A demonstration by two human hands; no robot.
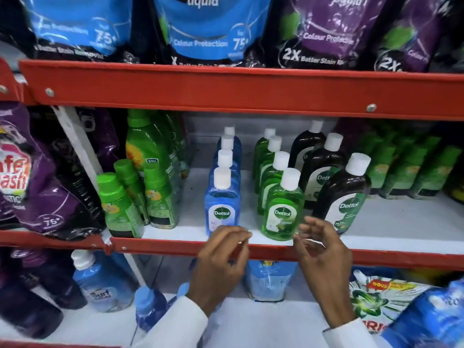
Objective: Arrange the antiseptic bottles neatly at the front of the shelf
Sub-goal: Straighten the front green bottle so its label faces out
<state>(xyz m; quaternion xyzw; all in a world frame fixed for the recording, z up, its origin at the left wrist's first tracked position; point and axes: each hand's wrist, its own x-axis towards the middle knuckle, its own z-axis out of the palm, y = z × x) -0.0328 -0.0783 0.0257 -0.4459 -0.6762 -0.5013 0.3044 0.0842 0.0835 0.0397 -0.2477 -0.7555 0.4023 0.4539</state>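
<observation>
Antiseptic bottles: 4 blue (222,212), 4 green (282,217), approx 3 dark (344,199); both hands (221,259) open, empty.

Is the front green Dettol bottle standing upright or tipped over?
Upright. The front green bottle stands on its base at the shelf edge, white cap on top, label facing forward. Neither hand holds it.

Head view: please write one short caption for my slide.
Both hands, left and right, open and empty before three rows of antiseptic bottles on a red-edged shelf.
</observation>
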